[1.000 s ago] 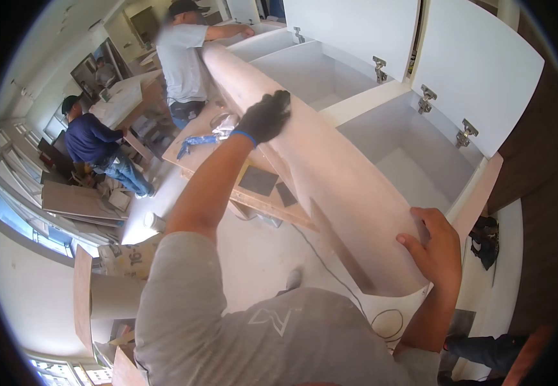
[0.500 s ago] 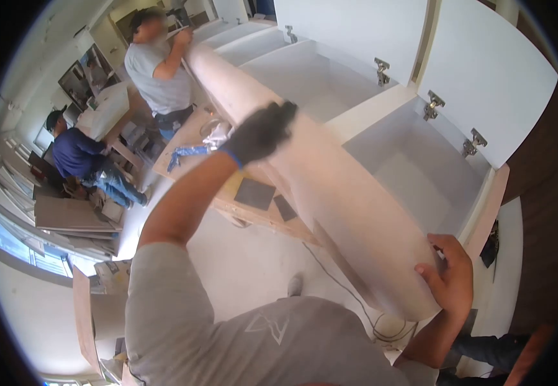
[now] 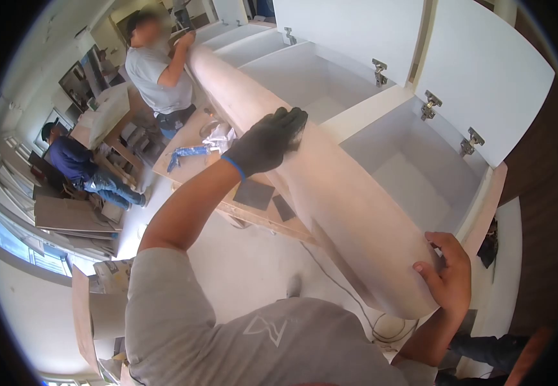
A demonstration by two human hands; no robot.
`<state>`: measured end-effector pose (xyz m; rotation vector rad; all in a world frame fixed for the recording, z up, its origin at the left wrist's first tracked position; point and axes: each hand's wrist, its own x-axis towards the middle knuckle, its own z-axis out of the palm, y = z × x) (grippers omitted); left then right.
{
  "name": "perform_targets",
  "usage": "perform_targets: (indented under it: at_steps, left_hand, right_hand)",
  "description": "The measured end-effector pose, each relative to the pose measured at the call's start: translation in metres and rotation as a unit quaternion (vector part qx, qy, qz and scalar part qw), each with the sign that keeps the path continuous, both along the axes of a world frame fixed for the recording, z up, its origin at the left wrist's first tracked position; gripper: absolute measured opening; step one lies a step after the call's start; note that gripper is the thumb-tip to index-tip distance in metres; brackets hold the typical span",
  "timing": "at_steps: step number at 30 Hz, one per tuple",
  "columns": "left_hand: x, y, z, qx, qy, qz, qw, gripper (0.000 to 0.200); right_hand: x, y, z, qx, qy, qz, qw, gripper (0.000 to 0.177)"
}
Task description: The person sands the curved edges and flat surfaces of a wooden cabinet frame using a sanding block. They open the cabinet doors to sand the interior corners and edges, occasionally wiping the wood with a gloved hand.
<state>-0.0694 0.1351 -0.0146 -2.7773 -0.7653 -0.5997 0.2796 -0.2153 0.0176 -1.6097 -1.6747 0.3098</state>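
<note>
A long, pale wooden panel with a rounded face (image 3: pixel 350 193) runs from near my body toward the far left. My left hand (image 3: pixel 269 138), in a dark glove with a blue cuff, presses on its middle. The fingers are curled over what looks like a small dark piece of sandpaper (image 3: pixel 296 139), mostly hidden under them. At the near end, my bare right hand (image 3: pixel 449 270) grips the panel, its thumb on the face and fingers by the far edge.
White cabinet compartments (image 3: pixel 414 174) with hinged doors (image 3: pixel 485 83) lie along the right. A wooden workbench (image 3: pixel 189 138) holds a blue caulking gun (image 3: pixel 192 151) and dark sheets (image 3: pixel 253 194). One person (image 3: pixel 160 77) stands at the panel's far end; another (image 3: pixel 73 157) is farther left. A cable (image 3: pixel 343 283) crosses the floor.
My left hand has shifted slightly to the right and toward me along the panel. My right hand keeps its place. The person at far left has leaned or turned a little.
</note>
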Motion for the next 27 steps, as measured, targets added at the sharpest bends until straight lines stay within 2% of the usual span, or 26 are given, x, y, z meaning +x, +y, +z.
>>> perform_targets:
  at_steps: [3, 4, 7, 8, 9, 11, 12, 13, 15, 17, 18, 21, 22, 23, 25, 27]
  left_hand:
    - [-0.022, 0.025, 0.006, 0.002, 0.060, 0.066, 0.996, 0.068]
    - [-0.022, 0.024, 0.011, -0.001, 0.030, 0.107, 0.994, 0.056]
    - [0.005, -0.001, 0.023, -0.072, 0.040, 0.133, 0.988, 0.053]
    - [0.017, -0.019, 0.029, -0.108, 0.037, 0.098, 0.989, 0.050]
    - [0.013, -0.022, 0.007, -0.006, -0.006, 0.005, 1.000, 0.054]
    - [-0.002, 0.000, 0.003, 0.009, 0.014, -0.007, 1.000, 0.056]
    - [-0.007, 0.006, 0.009, 0.016, 0.044, 0.053, 0.998, 0.057]
    - [-0.010, 0.008, 0.010, 0.061, 0.013, 0.082, 0.995, 0.049]
    - [0.005, 0.003, 0.016, -0.016, 0.044, 0.161, 0.986, 0.040]
    - [0.016, -0.015, 0.010, -0.032, 0.004, 0.077, 0.996, 0.033]
    - [0.012, -0.019, 0.007, -0.026, -0.028, -0.006, 0.999, 0.035]
    - [-0.014, 0.005, -0.002, 0.047, -0.023, 0.076, 0.996, 0.036]
    - [-0.012, -0.003, 0.007, 0.036, -0.008, 0.121, 0.992, 0.042]
    - [-0.003, 0.005, 0.003, -0.031, 0.008, 0.179, 0.983, 0.046]
    - [0.015, -0.014, 0.004, -0.041, 0.022, 0.148, 0.988, 0.049]
    - [0.017, -0.035, -0.005, 0.011, -0.066, 0.003, 0.998, 0.047]
  right_hand:
    - [-0.002, -0.001, 0.003, -0.001, -0.009, 0.011, 1.000, 0.053]
    - [-0.004, -0.003, 0.005, 0.001, -0.012, 0.013, 1.000, 0.052]
    - [-0.005, -0.005, 0.004, 0.014, 0.010, 0.009, 1.000, 0.050]
    - [-0.004, -0.005, 0.005, 0.017, 0.005, 0.011, 1.000, 0.049]
    - [-0.004, -0.004, 0.005, 0.018, 0.001, 0.013, 1.000, 0.049]
    - [-0.003, -0.006, 0.005, 0.007, -0.007, 0.019, 1.000, 0.048]
    - [-0.003, -0.004, 0.006, 0.008, -0.010, 0.019, 1.000, 0.048]
    - [-0.004, -0.006, 0.005, 0.006, -0.013, 0.019, 1.000, 0.048]
    - [-0.005, -0.008, 0.001, 0.005, -0.007, 0.012, 1.000, 0.047]
    - [-0.005, -0.008, 0.001, 0.009, 0.006, 0.009, 1.000, 0.047]
    - [-0.004, -0.008, 0.002, 0.008, 0.017, 0.011, 1.000, 0.046]
    - [-0.004, -0.009, 0.000, 0.000, -0.007, 0.010, 1.000, 0.047]
    - [-0.004, -0.008, -0.001, 0.001, -0.023, 0.011, 1.000, 0.047]
    - [-0.006, -0.009, -0.002, -0.002, -0.035, 0.013, 0.999, 0.047]
    - [-0.005, -0.009, 0.000, -0.001, -0.062, 0.004, 0.998, 0.048]
    - [-0.006, -0.005, 0.002, 0.005, -0.057, 0.012, 0.998, 0.049]
